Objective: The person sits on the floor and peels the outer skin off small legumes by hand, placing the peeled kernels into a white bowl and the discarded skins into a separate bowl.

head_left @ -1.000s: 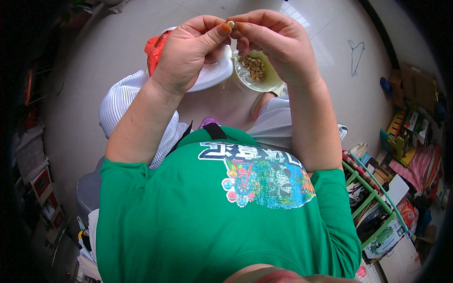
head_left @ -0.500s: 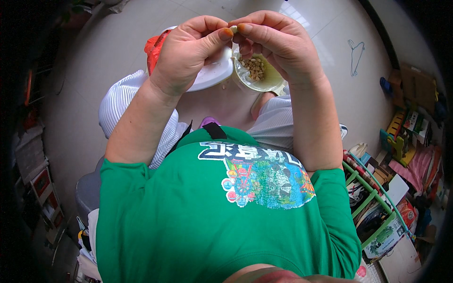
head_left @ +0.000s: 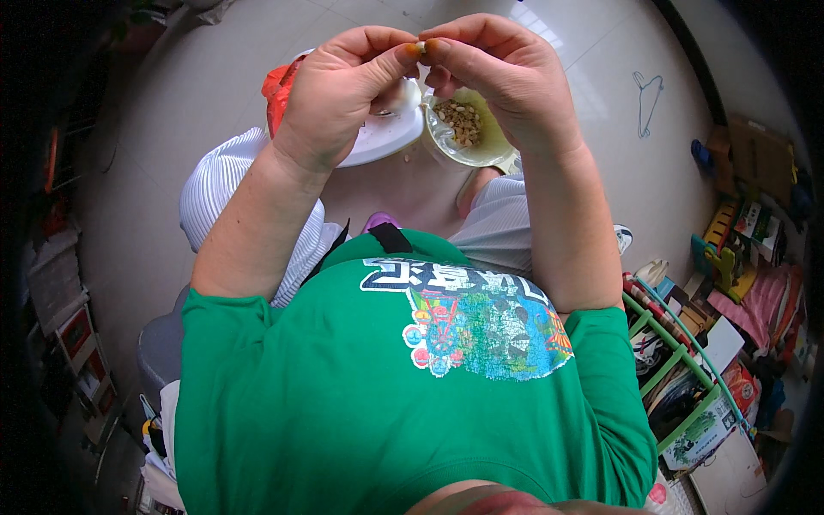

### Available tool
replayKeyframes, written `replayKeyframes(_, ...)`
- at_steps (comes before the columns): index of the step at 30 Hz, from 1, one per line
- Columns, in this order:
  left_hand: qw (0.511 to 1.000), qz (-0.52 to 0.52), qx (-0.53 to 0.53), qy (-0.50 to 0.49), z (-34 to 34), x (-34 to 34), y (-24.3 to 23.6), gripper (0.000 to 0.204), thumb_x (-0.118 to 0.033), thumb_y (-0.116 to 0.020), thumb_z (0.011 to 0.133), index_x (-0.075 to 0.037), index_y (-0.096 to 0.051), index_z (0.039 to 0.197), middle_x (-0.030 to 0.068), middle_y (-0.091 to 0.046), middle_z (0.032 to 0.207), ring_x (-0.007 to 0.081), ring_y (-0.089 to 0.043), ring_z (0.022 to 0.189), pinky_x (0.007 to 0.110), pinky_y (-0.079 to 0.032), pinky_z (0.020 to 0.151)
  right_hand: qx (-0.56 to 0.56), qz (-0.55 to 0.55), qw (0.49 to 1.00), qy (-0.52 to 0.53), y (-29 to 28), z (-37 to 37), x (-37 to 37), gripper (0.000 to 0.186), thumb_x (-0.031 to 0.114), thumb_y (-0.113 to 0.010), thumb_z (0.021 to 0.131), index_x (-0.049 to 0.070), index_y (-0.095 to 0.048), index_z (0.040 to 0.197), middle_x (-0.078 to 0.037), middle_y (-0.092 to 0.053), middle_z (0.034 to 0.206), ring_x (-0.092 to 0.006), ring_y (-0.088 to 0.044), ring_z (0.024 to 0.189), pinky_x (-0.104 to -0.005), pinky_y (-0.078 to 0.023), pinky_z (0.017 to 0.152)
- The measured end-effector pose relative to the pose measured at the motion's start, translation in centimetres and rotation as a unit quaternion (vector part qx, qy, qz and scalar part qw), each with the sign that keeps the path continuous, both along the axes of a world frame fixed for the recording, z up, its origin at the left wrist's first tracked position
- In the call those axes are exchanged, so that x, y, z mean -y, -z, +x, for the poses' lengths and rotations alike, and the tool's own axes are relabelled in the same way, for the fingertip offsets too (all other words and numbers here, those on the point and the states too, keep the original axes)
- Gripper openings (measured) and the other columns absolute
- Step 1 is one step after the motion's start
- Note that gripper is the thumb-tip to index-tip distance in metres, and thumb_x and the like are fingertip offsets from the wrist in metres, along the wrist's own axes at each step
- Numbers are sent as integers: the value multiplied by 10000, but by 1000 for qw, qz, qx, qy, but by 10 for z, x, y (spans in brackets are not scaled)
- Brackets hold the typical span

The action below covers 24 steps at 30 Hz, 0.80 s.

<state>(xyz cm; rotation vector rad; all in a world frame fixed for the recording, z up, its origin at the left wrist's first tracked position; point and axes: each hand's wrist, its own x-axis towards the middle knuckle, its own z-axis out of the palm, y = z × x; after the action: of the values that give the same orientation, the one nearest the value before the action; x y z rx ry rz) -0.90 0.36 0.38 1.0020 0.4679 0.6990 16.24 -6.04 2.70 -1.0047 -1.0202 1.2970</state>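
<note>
The left hand (head_left: 342, 84) and right hand (head_left: 513, 79) pinch a small pale piece (head_left: 421, 47) between thumbs and forefingers, the tips nearly meeting. Fingertips cover most of it, so its kind is hard to tell. It is held above a white tray (head_left: 382, 144), partly hidden by the left hand, and a bin (head_left: 496, 142), whose far edge the right hand partly covers.

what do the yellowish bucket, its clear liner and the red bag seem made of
Bucket: probably plastic, smooth with a soft sheen. Liner: likely thin plastic film, see-through, wrinkled and shiny. Red bag: seems thin plastic too, given its crinkled folds and glossy highlights.
</note>
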Motion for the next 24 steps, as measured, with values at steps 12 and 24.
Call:
replayKeyframes(12, 999, 17, -4, -30, 4, 7, -5, 222, -65, -592, 875, 37, -609, 1072, 47, -623, 814, 38, -470, 597, 156, -390, 522, -51, -74, 994, 57, 0, -7, -3, 103, 51, -598, 862, -22, -585, 933, -63, -621, 829, -100, -587, 711, -210, -492, 652)
replayKeyframes(24, 999, 7, 8, -38, 3, 5, 1, 204, -97, -585, 887, 18, -623, 1051, 13, -599, 727, 36, -486, 594, 150, -390, 518, -87, -60, 993, 49, 0, -7, -4, 99, 46, -584, 862, -20, -570, 933, -68, -619, 827, -108, -590, 718, -223, -493, 657)
